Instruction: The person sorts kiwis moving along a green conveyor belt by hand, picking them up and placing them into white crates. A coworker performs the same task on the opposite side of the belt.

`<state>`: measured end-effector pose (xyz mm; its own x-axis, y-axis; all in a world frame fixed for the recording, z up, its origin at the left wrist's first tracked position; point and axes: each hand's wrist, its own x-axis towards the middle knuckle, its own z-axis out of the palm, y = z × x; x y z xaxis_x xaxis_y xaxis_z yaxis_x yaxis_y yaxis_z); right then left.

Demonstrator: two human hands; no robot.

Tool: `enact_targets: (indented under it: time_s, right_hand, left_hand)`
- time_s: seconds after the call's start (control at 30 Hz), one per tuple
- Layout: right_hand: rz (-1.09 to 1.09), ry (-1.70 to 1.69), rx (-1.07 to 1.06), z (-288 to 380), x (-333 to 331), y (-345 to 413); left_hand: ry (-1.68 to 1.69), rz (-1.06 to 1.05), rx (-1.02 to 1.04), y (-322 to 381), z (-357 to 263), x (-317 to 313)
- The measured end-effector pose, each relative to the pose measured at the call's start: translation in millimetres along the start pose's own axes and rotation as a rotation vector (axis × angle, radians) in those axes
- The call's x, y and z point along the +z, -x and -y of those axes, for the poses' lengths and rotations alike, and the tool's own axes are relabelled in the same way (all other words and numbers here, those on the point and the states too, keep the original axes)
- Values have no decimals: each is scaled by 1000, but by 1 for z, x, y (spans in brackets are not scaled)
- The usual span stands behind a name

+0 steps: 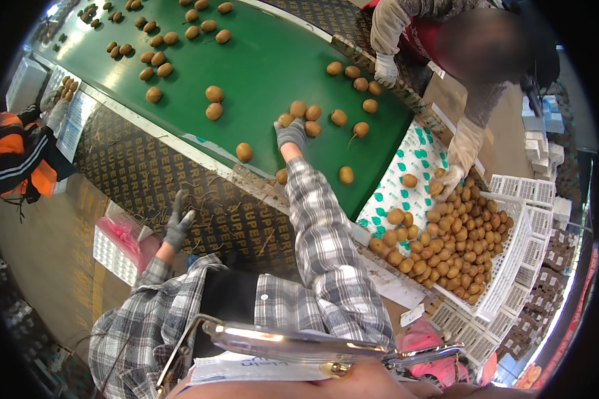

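Note:
Brown kiwifruit lie scattered over a green conveyor belt (264, 65). My right hand (291, 133), in a grey glove, reaches over the belt. Its thumb and fingers are around one kiwifruit (285, 119), partly hidden by the glove. Close beside it sit several others, among them a kiwifruit (313, 128) at the fingertips. My left hand (179, 223), also gloved in grey, is held with fingers apart and nothing in it, above a dark printed board (219, 209) strewn with thin stems. A single kiwifruit (244, 152) rests near the belt's close edge.
At the belt's end, a leaf-printed white sheet (387, 184) leads to a white plastic crate (514, 244) heaped with kiwifruit. Across the belt, a co-worker's gloved hand (449, 182) touches fruit there; the other hand (386, 71) rests on the belt's edge. Another person (22, 154) works at far left.

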<state>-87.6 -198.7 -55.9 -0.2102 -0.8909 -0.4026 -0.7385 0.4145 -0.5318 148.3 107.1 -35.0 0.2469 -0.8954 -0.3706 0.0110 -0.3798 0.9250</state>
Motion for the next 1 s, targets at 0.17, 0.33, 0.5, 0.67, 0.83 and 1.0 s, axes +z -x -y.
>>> enact_targets:
  time_s: [0.17,0.33,0.5,0.67,0.83,1.0]
  right_hand:
    - [-155,-493,-267,2,-20,38]
    - [-267,-745,-466,-60,-71,155]
    - [-308,-548,-345,-175,-128,298]
    - [-102,-822,475,-274,-102,453]
    - [-220,-1357,1081,-355,-12,525]
    - [-87,-209,376,-314,-103,432]
  left_hand:
    - [-155,49,39,-24,-36,35]
    - [-18,153,-194,-24,10,45]
    - [8,379,-237,5,-3,106]
    - [-97,551,-271,30,18,139]
    - [-156,550,-184,14,-1,140]
    - [-87,471,-54,-33,-21,136]
